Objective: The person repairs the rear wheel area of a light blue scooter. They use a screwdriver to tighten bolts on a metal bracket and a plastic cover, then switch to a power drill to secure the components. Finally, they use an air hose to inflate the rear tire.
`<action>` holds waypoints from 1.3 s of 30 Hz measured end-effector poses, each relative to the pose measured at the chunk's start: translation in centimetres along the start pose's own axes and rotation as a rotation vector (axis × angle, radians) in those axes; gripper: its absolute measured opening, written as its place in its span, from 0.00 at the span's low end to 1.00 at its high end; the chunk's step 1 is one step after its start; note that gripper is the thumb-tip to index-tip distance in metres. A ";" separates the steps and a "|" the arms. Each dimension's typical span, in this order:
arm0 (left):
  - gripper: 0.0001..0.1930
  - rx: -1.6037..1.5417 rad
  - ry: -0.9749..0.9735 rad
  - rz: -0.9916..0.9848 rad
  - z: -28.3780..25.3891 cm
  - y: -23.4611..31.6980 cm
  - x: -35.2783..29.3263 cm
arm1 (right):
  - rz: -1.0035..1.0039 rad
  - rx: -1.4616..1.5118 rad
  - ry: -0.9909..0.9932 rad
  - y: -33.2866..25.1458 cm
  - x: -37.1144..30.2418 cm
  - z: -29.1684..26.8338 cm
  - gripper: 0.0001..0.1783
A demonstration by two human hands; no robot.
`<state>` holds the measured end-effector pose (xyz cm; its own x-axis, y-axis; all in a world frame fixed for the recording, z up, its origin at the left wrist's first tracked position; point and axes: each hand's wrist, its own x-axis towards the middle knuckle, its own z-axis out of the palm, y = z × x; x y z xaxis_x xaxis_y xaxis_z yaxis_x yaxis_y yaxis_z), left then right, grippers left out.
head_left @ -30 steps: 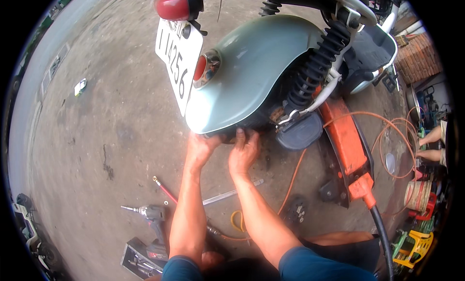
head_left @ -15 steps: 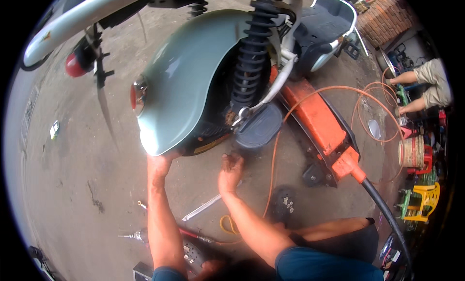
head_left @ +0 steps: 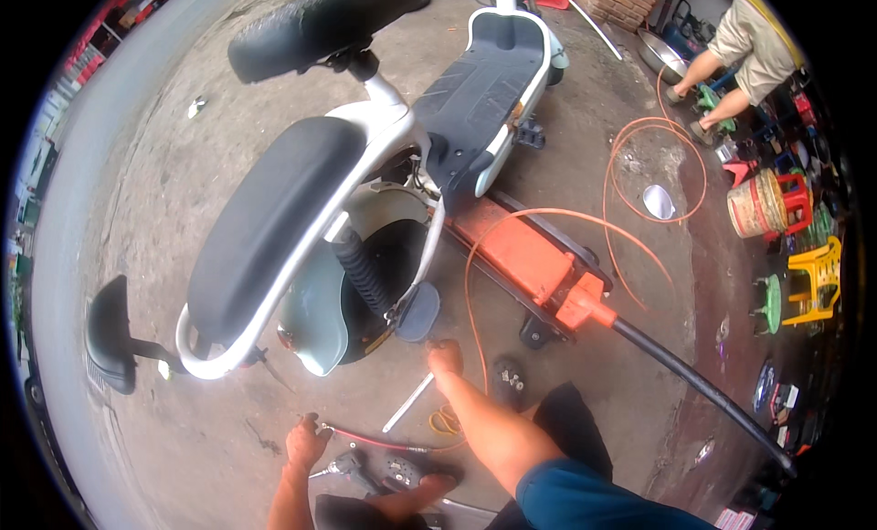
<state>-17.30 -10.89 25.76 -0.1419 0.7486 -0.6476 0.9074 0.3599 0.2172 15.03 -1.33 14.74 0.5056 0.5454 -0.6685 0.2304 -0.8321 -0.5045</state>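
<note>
Far out beyond the left hand, a black backrest hangs off the scooter's tail, clear of everything. Now the left hand: it's down at the concrete floor, fingers loosely curled, just beside the end of a red-handled tool. We can't tell whether it grips anything; it looks braced on the ground, likely to steady us while we lean in. Just right of it lies a power drill, kept within easy reach.

Up above both hands sits the scooter, its long black seat over a pale green fender. The spring runs down to a grey footpeg, just above the right hand.

The right hand is stretched forward, fingers together, touching the scooter's underside below that footpeg. It holds nothing we can make out. A metal rod lies on the floor just left of that wrist.

Right of the right hand, an orange jack slides under the frame, presumably to keep the scooter lifted; its black handle trails away right. An orange hose loops beyond, and far off a person sits among plastic stools.
</note>
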 end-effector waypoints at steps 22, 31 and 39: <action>0.20 -0.289 -0.112 0.255 -13.9 36.8 -22.8 | -0.136 -0.266 0.769 6.4 -27.8 -68.5 0.31; 0.25 -0.442 -0.351 -0.032 -3.9 51.5 -38.9 | -0.389 -0.489 -0.095 -15.1 6.1 -64.7 0.59; 0.45 0.018 0.282 0.675 -11.8 68.3 -39.3 | -0.666 -0.650 -0.753 -7.9 -9.3 -73.4 0.21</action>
<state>45.62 -9.12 74.64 0.3560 0.9200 -0.1641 0.8393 -0.2375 0.4890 69.50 -7.27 65.01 -0.4368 0.6301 -0.6420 0.7491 -0.1403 -0.6474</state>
